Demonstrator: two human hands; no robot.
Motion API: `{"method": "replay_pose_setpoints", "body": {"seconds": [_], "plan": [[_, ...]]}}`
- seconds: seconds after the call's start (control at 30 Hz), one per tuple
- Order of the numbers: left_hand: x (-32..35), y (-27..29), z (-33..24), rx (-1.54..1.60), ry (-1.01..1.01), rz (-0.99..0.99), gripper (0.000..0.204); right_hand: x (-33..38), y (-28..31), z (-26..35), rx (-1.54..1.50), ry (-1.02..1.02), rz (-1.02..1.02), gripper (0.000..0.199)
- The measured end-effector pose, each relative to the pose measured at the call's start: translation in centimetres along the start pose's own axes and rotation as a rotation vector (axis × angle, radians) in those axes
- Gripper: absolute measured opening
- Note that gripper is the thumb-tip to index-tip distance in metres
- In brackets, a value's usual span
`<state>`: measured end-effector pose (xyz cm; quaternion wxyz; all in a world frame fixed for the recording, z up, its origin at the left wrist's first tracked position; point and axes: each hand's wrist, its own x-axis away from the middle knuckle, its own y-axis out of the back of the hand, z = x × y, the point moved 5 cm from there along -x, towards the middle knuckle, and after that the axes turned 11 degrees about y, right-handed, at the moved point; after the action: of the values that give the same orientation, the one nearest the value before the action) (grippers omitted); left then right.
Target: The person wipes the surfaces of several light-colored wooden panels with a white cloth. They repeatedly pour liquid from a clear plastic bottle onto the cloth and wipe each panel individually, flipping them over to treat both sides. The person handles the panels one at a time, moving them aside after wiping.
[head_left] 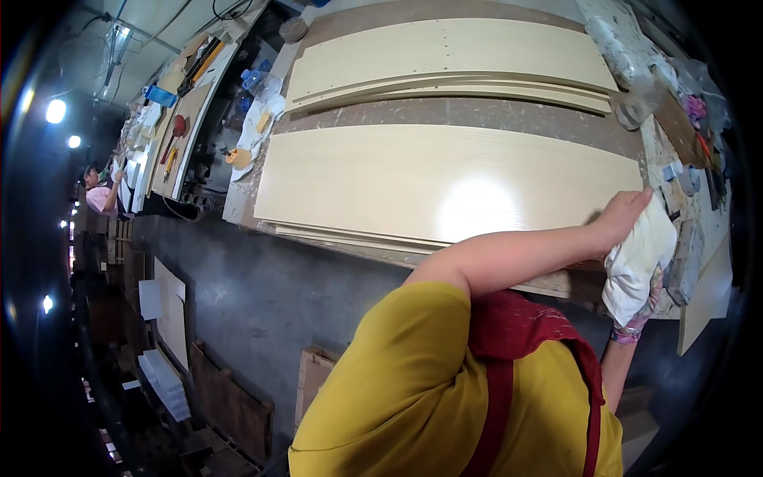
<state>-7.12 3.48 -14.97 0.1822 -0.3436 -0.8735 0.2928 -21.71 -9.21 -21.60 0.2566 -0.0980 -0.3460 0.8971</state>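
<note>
At the right end of the workbench a bunched white cloth (pixel 632 274) hangs between my hands. My left hand (pixel 624 219), on the arm reaching across my body, is closed on the upper part of the cloth. Lower down, my right hand (pixel 645 308) in a patterned glove is against the cloth's lower side; the cloth hides most of its fingers, which seem wrapped in it. Just left of the cloth lies a long pale wood-grain panel (pixel 381 175), the top one of a small stack, with light glaring off its surface.
Farther back sits another stack of pale panels (pixel 445 52) with small drilled holes. Plastic wrap (pixel 616 52) and a grey block (pixel 685 262) lie along the right edge. A clear bottle (pixel 258 83) stands at the left. Another person (pixel 101 195) works far left. Boards lean near the floor.
</note>
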Motion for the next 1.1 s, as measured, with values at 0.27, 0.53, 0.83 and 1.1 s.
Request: {"method": "replay_pose_setpoints", "body": {"seconds": [0.27,0.53,0.83,1.1], "plan": [[-6.3,-3.2,-2.1,-1.066,-0.300,0.098,0.039,-0.7,0.2,1.4,-0.317,-0.069,-0.133,0.043],[-24.5,6.1,-6.0,-1.100,-0.279,-0.296,0.087,-2.6,3.5,5.6,-0.551,0.094,-0.175,0.050],[-32.0,5.3,-4.6,-1.045,-0.238,-0.193,0.083,-3.2,8.9,3.5,-0.528,0.231,-0.069,0.043],[-15.1,-6.0,-7.5,-2.019,-0.691,0.327,0.078,-6.1,2.4,7.1,-0.304,0.285,-0.241,0.045]]}}
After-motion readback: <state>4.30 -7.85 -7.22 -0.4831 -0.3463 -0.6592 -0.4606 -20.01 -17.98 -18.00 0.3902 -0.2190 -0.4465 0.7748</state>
